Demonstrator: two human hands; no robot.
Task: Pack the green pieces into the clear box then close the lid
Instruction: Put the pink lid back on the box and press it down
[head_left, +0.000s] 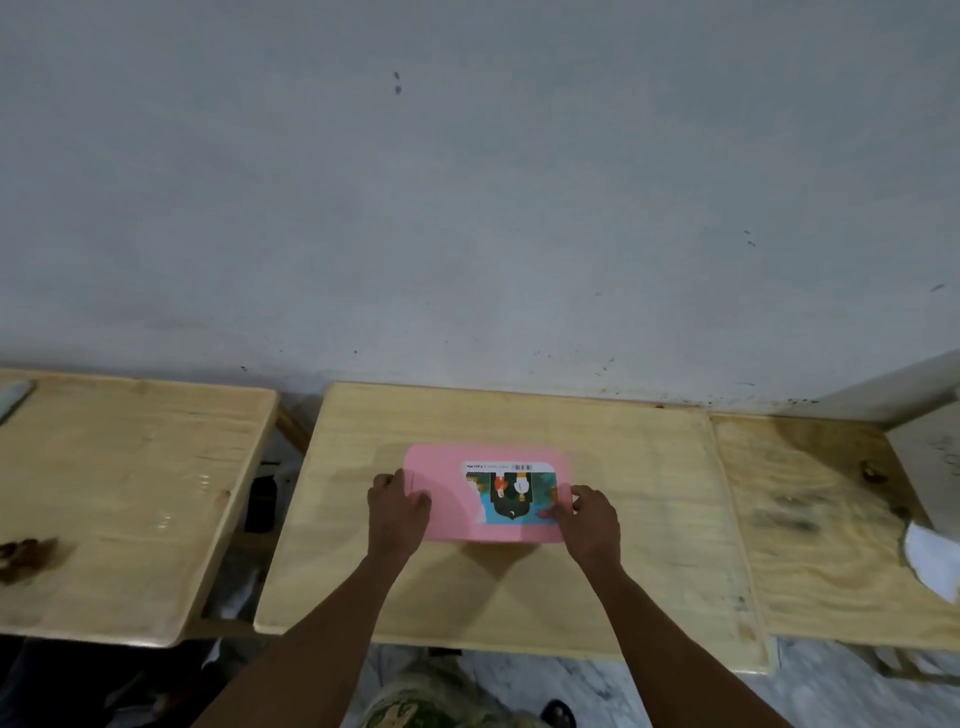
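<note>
From the head view, a pink lid (485, 493) with a colourful printed label (511, 491) lies flat in the middle of the centre wooden table (519, 587); the left hand (397, 512) is clamped on its left edge and the right hand (592, 522) on its right edge, thumbs on top. The clear box beneath is hidden by the lid, and no green pieces show, so presumably they are already inside. The likely failure is uneven pressing: one side may seat while the other stays proud, or a piece caught under the rim may keep it from shutting.
</note>
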